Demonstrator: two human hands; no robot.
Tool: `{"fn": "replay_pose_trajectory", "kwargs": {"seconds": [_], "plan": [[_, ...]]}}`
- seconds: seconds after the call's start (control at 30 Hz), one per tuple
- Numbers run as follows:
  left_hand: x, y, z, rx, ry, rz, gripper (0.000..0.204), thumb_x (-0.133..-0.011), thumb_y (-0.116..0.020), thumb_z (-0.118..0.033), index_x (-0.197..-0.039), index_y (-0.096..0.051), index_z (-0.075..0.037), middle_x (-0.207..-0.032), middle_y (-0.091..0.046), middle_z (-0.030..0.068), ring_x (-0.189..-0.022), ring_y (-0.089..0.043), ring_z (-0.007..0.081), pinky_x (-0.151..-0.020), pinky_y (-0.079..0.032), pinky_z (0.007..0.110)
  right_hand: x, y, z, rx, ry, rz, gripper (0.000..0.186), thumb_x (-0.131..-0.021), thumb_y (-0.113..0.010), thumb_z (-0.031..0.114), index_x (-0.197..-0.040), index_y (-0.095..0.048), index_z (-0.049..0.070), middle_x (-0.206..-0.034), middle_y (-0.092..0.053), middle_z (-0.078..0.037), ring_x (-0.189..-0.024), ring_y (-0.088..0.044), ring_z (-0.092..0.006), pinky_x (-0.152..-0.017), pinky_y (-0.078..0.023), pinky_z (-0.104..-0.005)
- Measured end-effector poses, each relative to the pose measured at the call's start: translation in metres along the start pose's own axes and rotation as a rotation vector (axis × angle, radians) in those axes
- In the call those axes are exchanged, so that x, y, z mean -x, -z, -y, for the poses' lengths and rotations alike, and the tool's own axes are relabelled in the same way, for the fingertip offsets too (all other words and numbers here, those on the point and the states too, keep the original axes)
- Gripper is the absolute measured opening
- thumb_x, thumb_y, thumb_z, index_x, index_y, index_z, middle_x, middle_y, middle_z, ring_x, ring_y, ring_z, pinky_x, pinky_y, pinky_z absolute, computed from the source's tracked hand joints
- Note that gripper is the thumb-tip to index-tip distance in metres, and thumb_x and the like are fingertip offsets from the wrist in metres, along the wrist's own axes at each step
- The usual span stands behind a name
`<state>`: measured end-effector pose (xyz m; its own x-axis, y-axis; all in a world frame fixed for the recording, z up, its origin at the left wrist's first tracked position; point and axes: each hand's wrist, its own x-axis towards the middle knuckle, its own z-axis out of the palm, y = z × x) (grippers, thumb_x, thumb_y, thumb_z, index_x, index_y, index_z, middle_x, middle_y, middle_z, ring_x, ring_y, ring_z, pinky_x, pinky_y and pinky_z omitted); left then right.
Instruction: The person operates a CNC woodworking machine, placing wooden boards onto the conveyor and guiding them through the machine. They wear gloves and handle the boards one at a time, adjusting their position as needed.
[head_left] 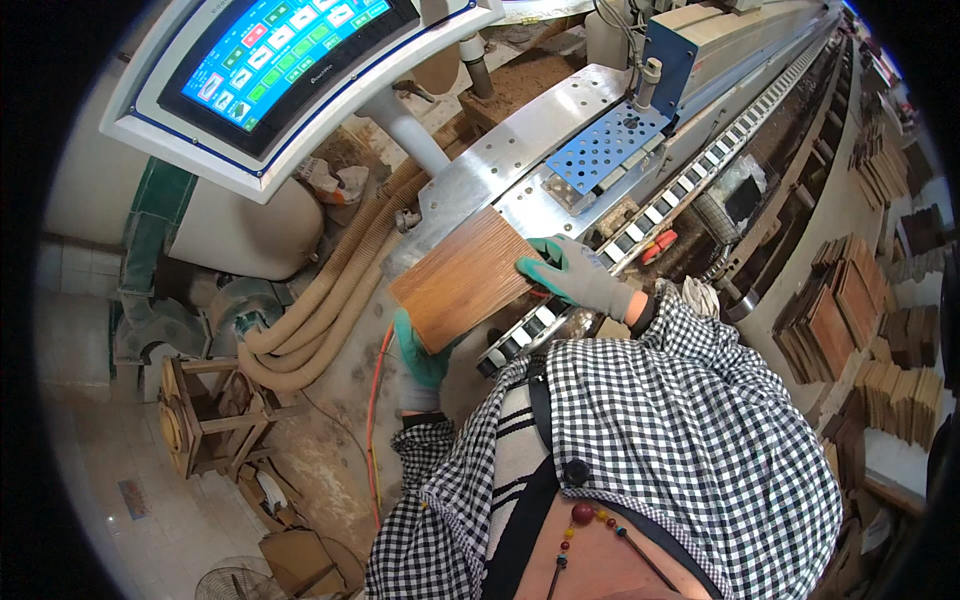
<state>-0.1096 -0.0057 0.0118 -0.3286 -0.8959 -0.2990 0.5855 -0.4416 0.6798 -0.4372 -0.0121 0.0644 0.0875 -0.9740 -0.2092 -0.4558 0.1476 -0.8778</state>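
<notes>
A brown wood-grain board is held tilted between my two gloved hands, over the near end of a metal machine table. My left hand, in a grey and green glove, grips the board's lower left corner, its fingers partly hidden by the board. On the opposite edge my right hand, gloved alike, pinches the board with thumb and fingers. Just past the board lies a blue perforated plate on the machine. A black-and-white chain conveyor runs beside my right hand.
A control screen overhangs the upper left. Beige ribbed hoses curve down at the left, above a small wooden frame. Stacks of boards stand at the right. An orange hose lies on the floor near my left arm.
</notes>
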Motion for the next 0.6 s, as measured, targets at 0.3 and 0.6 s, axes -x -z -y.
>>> {"fn": "replay_pose_trajectory", "kwargs": {"seconds": [0.3, 0.6], "plan": [[-0.009, 0.073, 0.034, -1.250, -0.828, 0.015, 0.076, -0.093, -0.078, -0.015, -0.156, -0.035, -0.005, -0.149, -0.047, 0.0206, -0.135, -0.051, 0.0379, -0.111, -0.045, 0.047, 0.006, 0.033, -0.027, -1.001, -0.222, 0.007, 0.051, -0.102, -0.065, 0.025, -0.143, -0.051, -0.001, -0.093, -0.073, -0.007, -0.073, -0.074, -0.0166, -0.067, -0.064, -0.0304], [0.003, 0.016, 0.014, -0.193, -0.131, -0.144, 0.071, -0.102, -0.050, -0.058, -0.154, -0.041, -0.011, -0.147, -0.054, 0.0137, -0.126, -0.061, 0.0299, -0.095, -0.060, 0.044, 0.002, 0.094, -0.094, -1.073, -0.177, -0.295, 0.045, -0.104, -0.060, 0.017, -0.146, -0.051, 0.004, -0.096, -0.067, -0.005, -0.074, -0.070, -0.0215, -0.068, -0.061, -0.0353]]}}
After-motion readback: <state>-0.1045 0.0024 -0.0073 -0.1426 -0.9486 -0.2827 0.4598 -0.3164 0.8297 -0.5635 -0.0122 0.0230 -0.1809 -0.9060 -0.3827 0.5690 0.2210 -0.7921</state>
